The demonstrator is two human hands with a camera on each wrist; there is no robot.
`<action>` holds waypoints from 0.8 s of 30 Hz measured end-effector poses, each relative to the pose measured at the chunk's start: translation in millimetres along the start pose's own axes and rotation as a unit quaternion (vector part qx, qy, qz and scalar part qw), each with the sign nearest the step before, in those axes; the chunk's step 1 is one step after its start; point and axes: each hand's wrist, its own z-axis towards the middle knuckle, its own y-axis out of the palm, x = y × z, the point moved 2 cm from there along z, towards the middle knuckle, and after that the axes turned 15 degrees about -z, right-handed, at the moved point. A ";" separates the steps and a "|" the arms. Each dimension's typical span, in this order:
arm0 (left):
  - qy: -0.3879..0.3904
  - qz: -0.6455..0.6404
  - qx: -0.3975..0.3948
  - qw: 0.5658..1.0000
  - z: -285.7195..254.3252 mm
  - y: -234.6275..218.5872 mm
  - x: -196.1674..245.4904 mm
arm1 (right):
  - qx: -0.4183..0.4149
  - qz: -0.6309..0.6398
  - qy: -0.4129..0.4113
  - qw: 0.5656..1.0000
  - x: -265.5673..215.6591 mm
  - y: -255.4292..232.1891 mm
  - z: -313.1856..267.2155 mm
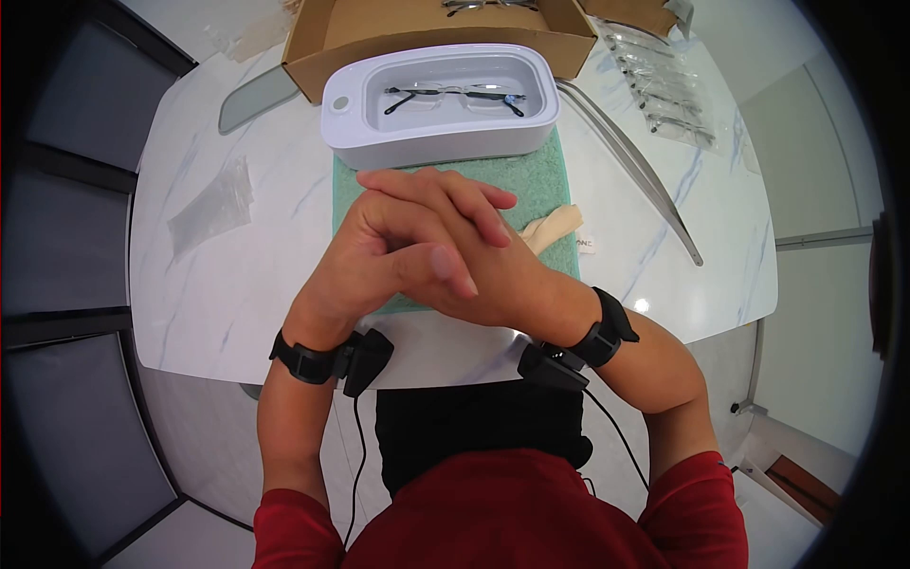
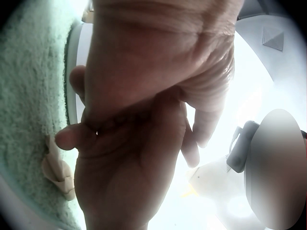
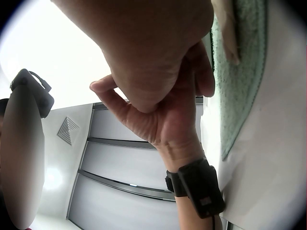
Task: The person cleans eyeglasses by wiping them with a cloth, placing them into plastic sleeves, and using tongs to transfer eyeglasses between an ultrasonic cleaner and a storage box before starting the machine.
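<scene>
In the head view my left hand [image 1: 341, 261] and right hand [image 1: 512, 280] are clasped together, fingers interlaced, over the near part of a green towel [image 1: 346, 190]. Left fingers bend over the back of the right hand. The left wrist view has the right palm [image 2: 129, 177] below the left hand [image 2: 158, 52]. Behind the hands stands a white cleaner tub [image 1: 436, 147], with a pair of eyeglasses [image 1: 455, 93] lying in its basin. Just right of the hands a crumpled beige cloth [image 1: 555, 228] lies on the towel. No other object shows between the hands.
An open cardboard box [image 1: 427, 43] holding another pair of glasses sits behind the tub. Bagged glasses [image 1: 664, 85] lie at the back right, beside a long curved metal tool [image 1: 645, 175]. On the left are a grey translucent lid [image 1: 258, 100] and a clear plastic bag [image 1: 213, 209].
</scene>
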 end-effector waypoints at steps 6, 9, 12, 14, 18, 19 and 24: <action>0.005 -0.002 -0.001 1.000 0.2 -1.1 -1.6 | -0.002 -0.003 -0.004 1.000 -0.5 -1.6 0.6; 0.011 -0.001 -0.003 1.000 0.3 -1.2 -2.3 | -0.003 -0.005 -0.005 1.000 -0.6 -2.2 1.1; 0.016 0.002 -0.005 1.000 0.4 -1.3 -2.7 | -0.004 -0.006 -0.005 1.000 5.5 4.1 -3.3; 0.017 0.003 -0.005 1.000 0.4 -1.0 -2.4 | 0.001 -0.002 -0.004 1.000 13.2 12.8 -8.7; 0.020 0.003 -0.003 1.000 -0.2 -0.2 -2.0 | 0.011 0.007 -0.002 1.000 18.5 20.9 -12.4; 0.024 0.003 -0.001 1.000 0.0 0.1 -2.3 | 0.013 0.008 -0.001 1.000 18.8 20.7 -12.5; 0.065 -0.008 -0.041 0.997 0.3 -1.7 -5.4 | -0.032 -0.007 0.025 0.999 0.4 -2.1 0.0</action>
